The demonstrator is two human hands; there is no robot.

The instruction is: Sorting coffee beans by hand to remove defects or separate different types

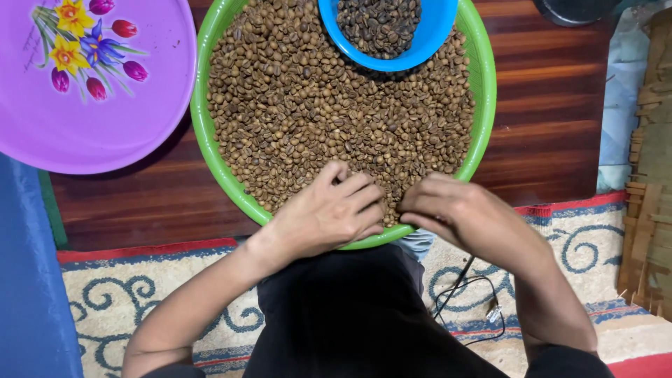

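A round green tray (486,84) full of light brown coffee beans (315,112) lies in front of me on a dark wooden floor. A blue bowl (437,35) with darker beans rests on the beans at the tray's far side. My left hand (329,213) lies palm down on the beans at the near rim, fingers curled and close together. My right hand (448,210) is beside it, fingers bent and pinched over the near rim; whether a bean is between the fingertips cannot be seen.
A purple round tray (91,119) with a flower print lies at the far left. A patterned rug (574,245) covers the floor under me, with a dark cable (462,287) on it. Wooden slats (651,175) stand at the right edge, blue cloth (28,280) at the left.
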